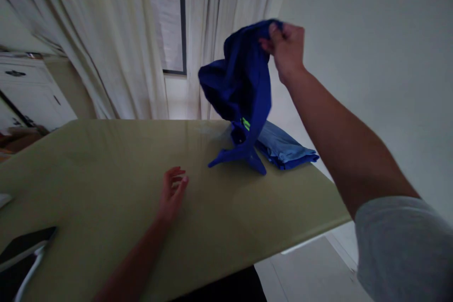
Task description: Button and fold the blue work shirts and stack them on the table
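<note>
My right hand is raised above the far right of the table and pinches the top edge of a dark blue garment with a neon green mark. The garment hangs down and its lower end touches the olive table top. Just behind it lies a folded lighter blue garment near the table's right edge. My left hand hovers low over the middle of the table, fingers loosely curled and apart, holding nothing.
Cream curtains and a window strip hang behind the table. A white cabinet stands at the left. A dark flat object lies at the table's near left corner. The floor shows past the right edge.
</note>
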The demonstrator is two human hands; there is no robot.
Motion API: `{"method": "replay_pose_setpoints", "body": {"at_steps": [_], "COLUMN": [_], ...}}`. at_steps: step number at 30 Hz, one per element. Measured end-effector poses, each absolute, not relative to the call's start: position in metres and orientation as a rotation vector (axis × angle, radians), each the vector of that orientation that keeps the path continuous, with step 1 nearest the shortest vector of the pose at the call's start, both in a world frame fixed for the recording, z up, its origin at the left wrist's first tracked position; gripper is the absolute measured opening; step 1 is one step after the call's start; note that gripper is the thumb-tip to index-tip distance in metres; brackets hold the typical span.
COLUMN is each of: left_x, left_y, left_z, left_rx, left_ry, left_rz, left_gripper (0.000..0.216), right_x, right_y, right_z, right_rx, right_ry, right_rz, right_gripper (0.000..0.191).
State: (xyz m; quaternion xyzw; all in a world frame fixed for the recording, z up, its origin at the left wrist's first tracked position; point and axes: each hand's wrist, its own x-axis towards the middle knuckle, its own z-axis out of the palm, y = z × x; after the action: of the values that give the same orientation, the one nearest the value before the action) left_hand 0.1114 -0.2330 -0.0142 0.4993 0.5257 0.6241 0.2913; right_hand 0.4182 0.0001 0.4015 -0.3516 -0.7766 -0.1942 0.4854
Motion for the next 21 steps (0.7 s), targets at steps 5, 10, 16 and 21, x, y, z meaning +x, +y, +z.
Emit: {"method": "replay_pose_setpoints", "body": {"at_steps": [5,10,16,21], "left_x": [0.100,0.137,0.188,0.112], "left_y": [-0.231,-0.213,-0.177,-0.138], "left_z": [-0.022,0.004,0.009,-0.007], "left_rx": [1.585,2.073,2.248,2.138], "left_ry": [1.466,1.708,1.884,2.014], "left_rz": [1.770,1.509,0.627,0.586], "left_gripper": [0.113,0.131,0.089,0.048], "right_x": [0.425,0.483,0.533,0.551], "right_y": [-0.020,-0.053,-0.094,-0.087], "right_z": [0.343,0.218,0.059,0.004], "right_rx": [-1.306,-1.831,-2.224,-2.133], "right_ry": [-2.108,-2.215,-1.959,-1.760], "right_rz": [-0.312,-0.216,-0.136,-0.163], "right_gripper": [0.089,0.038,0.060,0.057]}}
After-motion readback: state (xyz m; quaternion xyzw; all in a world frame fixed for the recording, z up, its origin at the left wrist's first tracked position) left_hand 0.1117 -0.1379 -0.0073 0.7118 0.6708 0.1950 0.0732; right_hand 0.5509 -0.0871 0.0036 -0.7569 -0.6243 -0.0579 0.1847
